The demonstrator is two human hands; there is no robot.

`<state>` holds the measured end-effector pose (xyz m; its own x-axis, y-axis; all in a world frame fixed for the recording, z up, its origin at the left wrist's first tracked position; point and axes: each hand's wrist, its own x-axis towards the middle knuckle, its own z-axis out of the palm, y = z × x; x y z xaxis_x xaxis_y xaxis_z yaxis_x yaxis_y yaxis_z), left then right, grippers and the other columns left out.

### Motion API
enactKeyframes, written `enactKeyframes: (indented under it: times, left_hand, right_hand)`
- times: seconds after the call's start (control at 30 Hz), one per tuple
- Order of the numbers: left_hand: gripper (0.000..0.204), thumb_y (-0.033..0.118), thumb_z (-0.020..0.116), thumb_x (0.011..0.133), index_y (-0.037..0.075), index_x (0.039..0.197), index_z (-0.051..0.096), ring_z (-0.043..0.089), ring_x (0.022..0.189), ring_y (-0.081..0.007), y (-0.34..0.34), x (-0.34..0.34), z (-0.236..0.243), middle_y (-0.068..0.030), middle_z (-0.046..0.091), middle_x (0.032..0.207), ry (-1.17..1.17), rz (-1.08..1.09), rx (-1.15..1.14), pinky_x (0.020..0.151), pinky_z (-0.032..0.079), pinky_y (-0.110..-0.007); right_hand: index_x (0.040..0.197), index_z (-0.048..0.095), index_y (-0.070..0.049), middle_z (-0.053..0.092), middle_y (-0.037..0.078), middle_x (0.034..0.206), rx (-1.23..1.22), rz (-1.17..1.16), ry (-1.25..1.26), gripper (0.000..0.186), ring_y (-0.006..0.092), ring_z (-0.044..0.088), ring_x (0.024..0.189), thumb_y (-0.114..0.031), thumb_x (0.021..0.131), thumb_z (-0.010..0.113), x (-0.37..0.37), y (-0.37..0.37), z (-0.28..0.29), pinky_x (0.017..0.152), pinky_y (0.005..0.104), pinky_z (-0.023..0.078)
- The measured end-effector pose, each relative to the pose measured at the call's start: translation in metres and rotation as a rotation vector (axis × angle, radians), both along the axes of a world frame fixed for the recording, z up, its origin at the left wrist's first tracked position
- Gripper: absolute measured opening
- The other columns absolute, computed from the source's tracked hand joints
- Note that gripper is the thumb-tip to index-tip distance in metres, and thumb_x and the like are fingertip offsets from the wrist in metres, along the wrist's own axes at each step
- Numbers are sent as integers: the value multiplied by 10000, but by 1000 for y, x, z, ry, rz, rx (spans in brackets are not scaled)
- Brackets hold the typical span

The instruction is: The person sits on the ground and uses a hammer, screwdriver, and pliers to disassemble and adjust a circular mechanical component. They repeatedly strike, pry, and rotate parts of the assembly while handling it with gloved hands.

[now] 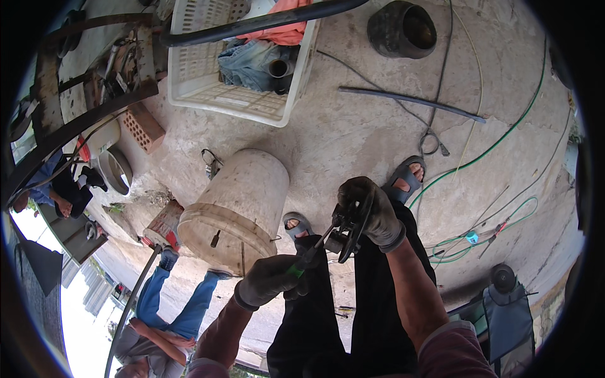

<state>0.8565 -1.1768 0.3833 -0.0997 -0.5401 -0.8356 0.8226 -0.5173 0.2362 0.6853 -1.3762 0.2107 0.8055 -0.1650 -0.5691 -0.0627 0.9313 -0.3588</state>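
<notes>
My gloved left hand (271, 277) grips a green-handled screwdriver (295, 269) low in the middle, its shaft angled up and right to a black mechanical part (343, 230). My gloved right hand (368, 208) holds that part above my black-trousered legs; its exact shape is hard to make out, and its fingers partly hide it. The screwdriver's tip meets the part near its left side, though the exact contact point is unclear. An upturned or tipped white bucket (246, 183) lies beyond my left hand.
A white crate with cloths (287, 110), a black pot (400, 31), a brick (143, 128) and a metal frame (53, 107) stand around. Cables (479, 157) and a bar (413, 104) lie on the floor. Two other people (157, 315) are at the left, one in blue jeans.
</notes>
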Motion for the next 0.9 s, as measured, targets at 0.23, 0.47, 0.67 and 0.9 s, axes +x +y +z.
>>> enactKeyframes:
  times: [0.23,0.47,0.67,0.9]
  left_hand:
    - [572,232,727,919,-114,1335,544,660,659,-177,25,1,15,-170,709,840,-107,42,78,565,505,-264]
    - [507,160,735,895,-66,1326,593,667,672,-155,-12,6,47,-136,724,872,-495,-186,127,584,520,-273]
    - [559,75,795,773,-17,1304,648,664,648,-200,-35,3,45,-131,734,887,-1132,-602,-10,616,540,-326]
    - [517,90,774,739,127,1252,726,514,540,-228,-51,16,63,-37,525,646,-1531,-984,-70,573,446,-374]
  right_hand:
    - [1361,460,-10,646,113,1167,234,-175,-29,794,231,660,987,-447,809,828,-5,-5,9,884,381,566]
    - [1486,378,-32,511,119,1425,-378,92,-179,519,222,493,1305,-355,1081,409,-8,-10,21,1092,385,433]
    - [1313,510,14,640,118,1207,-311,64,16,343,164,639,1059,-187,1036,541,12,-14,38,934,316,526]
    - [1312,504,21,649,139,1218,-434,127,-7,383,189,645,1095,-158,992,614,8,-14,32,955,343,538]
